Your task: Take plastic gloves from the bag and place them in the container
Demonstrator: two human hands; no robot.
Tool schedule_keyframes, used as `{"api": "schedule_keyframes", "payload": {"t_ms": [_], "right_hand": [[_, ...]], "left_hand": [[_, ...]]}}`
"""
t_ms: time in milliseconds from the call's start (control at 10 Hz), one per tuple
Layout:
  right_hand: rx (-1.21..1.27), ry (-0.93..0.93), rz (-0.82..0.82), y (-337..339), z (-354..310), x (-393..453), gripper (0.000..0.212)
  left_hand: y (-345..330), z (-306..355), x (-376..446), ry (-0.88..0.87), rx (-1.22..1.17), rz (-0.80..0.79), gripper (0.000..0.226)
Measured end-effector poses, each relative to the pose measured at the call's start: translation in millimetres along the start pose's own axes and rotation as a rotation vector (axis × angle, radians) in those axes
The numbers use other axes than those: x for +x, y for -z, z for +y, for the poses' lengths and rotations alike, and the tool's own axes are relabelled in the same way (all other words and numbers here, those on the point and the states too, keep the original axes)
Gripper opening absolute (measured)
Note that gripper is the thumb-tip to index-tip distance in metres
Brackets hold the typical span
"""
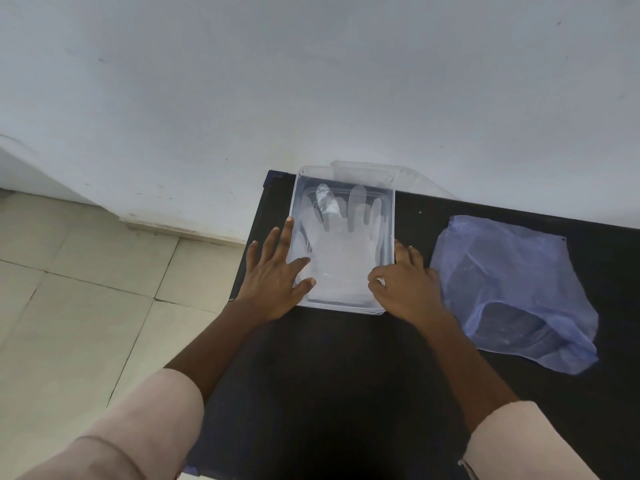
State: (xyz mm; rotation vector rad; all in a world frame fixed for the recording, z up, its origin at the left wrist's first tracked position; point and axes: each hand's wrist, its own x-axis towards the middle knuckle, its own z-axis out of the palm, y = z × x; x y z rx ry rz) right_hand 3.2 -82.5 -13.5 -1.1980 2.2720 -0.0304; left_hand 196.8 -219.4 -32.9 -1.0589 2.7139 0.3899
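Nearest, two forearms in pale rolled sleeves [152,407] are reaching out over the black bench [329,375]; the left hand [273,282] is lying flat with its fingers [268,240] spread open, gripping nothing, against the left wall of the clear rectangular plastic container [389,216], probably steadying it; the right hand [408,289] is resting at the near right corner, fingers loosely curled, seemingly pressing the contents down rather than clasping anything; the translucent plastic gloves [341,237] are lying flat inside the container, fingertips pointing away; well to the right, the crumpled bluish plastic bag [516,292] is lying slack; beyond, a white wall [311,81] is standing.
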Motion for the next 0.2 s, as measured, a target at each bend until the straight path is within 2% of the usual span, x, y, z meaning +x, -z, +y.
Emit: {"api": "schedule_keyframes", "payload": {"t_ms": [200], "right_hand": [[0.159,0.034,0.132,0.5,0.0,-19.1,0.051]], "left_hand": [[16.3,3.7,-6.9,0.052,-0.251,0.090,0.058]]}}
